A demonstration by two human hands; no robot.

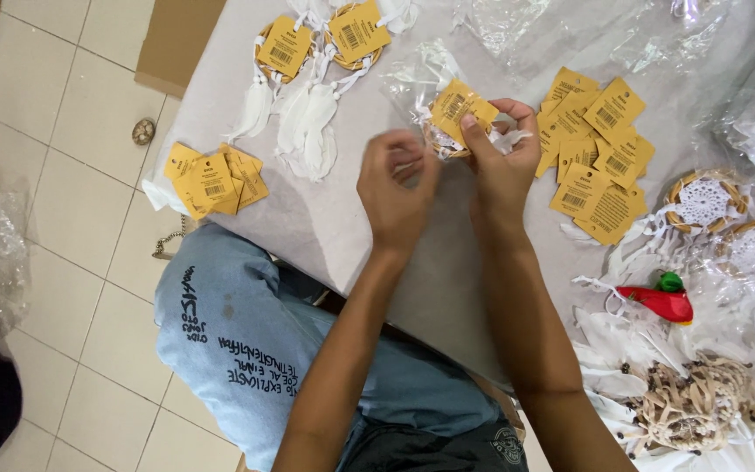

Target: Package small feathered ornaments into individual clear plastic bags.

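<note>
My right hand point(502, 162) grips a small dreamcatcher point(447, 140) with a woven ring, white lace and a yellow paper tag point(459, 107) on top; the thumb presses on the tag. A clear plastic bag point(417, 79) lies against the dreamcatcher's far side. My left hand point(395, 188) is just left of it, fingers curled, pinching at something small near the ring's edge; what it pinches is too small to tell. Both hands hover over the grey table point(325, 218).
Two tagged dreamcatchers with white feathers point(308, 122) lie at the far side. Yellow tag piles sit at the left point(213, 179) and the right point(596, 157). More dreamcatchers point(705, 201), a red tool point(661, 301), a rattan heap point(696, 406) and clear bags point(570, 26) fill the right.
</note>
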